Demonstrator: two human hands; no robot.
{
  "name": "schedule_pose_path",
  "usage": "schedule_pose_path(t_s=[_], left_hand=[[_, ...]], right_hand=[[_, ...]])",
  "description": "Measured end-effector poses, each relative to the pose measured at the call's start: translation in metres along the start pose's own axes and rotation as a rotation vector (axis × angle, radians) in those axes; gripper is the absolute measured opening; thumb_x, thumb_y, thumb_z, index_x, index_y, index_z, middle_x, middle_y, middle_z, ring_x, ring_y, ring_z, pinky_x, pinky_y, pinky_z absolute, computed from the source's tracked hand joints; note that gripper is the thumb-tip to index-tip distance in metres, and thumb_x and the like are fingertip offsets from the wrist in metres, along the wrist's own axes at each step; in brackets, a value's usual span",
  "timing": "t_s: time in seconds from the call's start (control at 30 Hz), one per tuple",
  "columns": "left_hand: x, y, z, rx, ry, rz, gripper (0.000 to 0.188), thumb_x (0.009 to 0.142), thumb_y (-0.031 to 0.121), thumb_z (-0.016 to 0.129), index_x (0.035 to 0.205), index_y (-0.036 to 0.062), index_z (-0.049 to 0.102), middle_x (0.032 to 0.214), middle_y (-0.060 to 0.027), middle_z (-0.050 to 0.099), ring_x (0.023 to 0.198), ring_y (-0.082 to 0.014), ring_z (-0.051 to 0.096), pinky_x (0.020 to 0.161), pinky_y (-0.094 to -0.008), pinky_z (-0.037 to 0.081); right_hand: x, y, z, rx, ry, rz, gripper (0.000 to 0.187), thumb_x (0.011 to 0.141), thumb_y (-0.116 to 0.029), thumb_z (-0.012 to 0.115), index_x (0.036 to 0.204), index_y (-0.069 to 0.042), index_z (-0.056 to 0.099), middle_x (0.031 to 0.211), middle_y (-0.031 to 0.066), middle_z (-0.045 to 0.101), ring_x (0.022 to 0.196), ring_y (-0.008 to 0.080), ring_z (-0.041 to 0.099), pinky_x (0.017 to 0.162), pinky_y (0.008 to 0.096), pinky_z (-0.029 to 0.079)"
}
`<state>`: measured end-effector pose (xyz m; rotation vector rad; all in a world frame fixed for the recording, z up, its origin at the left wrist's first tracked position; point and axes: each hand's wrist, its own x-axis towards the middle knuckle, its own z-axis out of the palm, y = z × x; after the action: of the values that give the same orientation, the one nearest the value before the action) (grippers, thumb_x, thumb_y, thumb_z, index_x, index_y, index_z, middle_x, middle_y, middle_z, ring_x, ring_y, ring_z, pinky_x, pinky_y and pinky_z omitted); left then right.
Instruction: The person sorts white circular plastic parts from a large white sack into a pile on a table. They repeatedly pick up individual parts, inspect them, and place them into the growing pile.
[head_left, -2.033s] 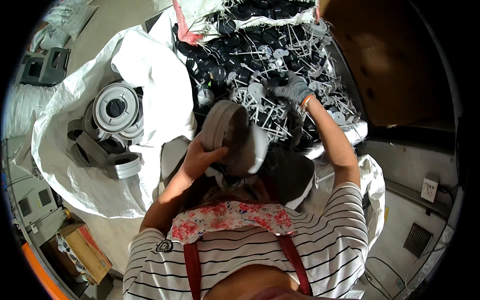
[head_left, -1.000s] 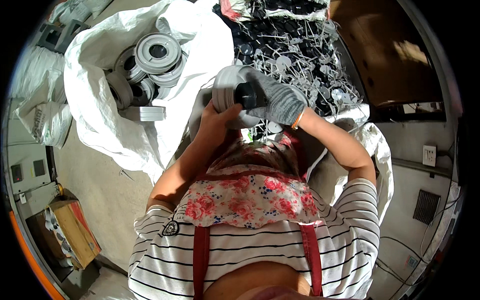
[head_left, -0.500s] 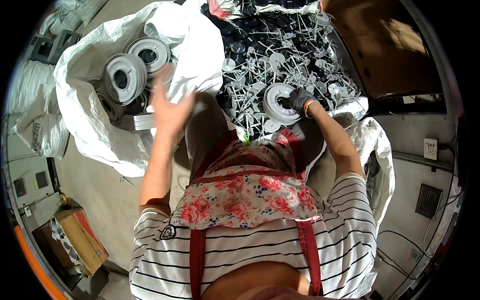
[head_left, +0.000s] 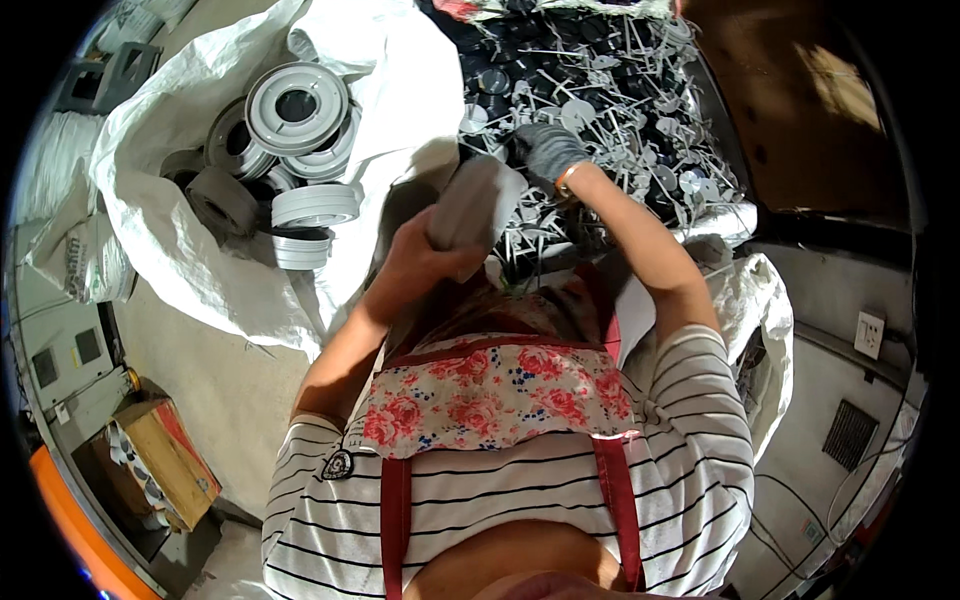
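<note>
My bare left hand (head_left: 425, 255) is closed around a grey round plastic ring (head_left: 472, 205), held tilted above my lap and blurred by motion. My right hand (head_left: 553, 155), in a grey glove with dark fingertips, is over the heap just right of that ring. Its fingers are curled and point left; what they hold, if anything, is hidden. Under it lie many loose light-grey plastic pieces with round discs and thin stems (head_left: 578, 114), mixed with round black parts (head_left: 492, 80). To the left, an open white woven sack (head_left: 130, 190) holds several similar grey rings (head_left: 262, 108).
Another white sack (head_left: 770, 300) stands at my right, beside a grey panel with a socket (head_left: 868, 335). A brown board (head_left: 770, 110) rises at the far right. At lower left is a cardboard box (head_left: 175, 455) of parts; white sacks (head_left: 65, 165) line the left edge.
My left hand has come from the sack toward the middle and now holds a ring. The right hand has let go of the ring it held and shifted left and away. More rings show in the sack.
</note>
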<state>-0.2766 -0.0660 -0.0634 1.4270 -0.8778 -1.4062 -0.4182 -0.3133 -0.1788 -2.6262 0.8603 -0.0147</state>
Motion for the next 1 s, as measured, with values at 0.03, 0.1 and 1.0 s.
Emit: schedule_pose_path(t_s=[0.03,0.1,1.0], left_hand=[[-0.002,0.008,-0.002,-0.145,0.059,-0.014,0.042,0.076,0.009,0.071,0.114,0.0002,0.056,0.097,-0.0063,0.063,0.083,-0.0123,0.06,0.073,-0.0249,0.049],[-0.005,0.007,-0.008,-0.259,0.198,0.015,0.037,0.08,0.009,0.068,0.114,-0.0019,0.055,0.097,-0.0061,0.063,0.084,-0.0136,0.06,0.075,-0.026,0.049],[0.009,-0.018,0.037,-0.799,0.141,0.051,0.03,0.089,0.02,0.06,0.108,-0.0031,0.054,0.091,-0.0088,0.062,0.074,-0.0163,0.062,0.063,-0.0299,0.053]], right_hand=[[0.019,0.008,0.026,-0.134,-0.101,-0.009,0.027,0.079,-0.024,0.055,0.094,-0.005,0.064,0.094,0.0214,0.064,0.089,0.037,0.062,0.077,0.0453,0.049],[0.037,-0.002,0.048,-0.339,-0.242,0.057,0.029,0.079,-0.022,0.054,0.099,-0.004,0.065,0.098,0.0203,0.066,0.093,0.0343,0.064,0.078,0.0447,0.05],[-0.096,-0.098,-0.08,0.453,0.107,-0.115,0.05,0.077,-0.042,0.067,0.105,-0.001,0.059,0.096,0.0215,0.061,0.092,0.0352,0.06,0.08,0.0412,0.048]])
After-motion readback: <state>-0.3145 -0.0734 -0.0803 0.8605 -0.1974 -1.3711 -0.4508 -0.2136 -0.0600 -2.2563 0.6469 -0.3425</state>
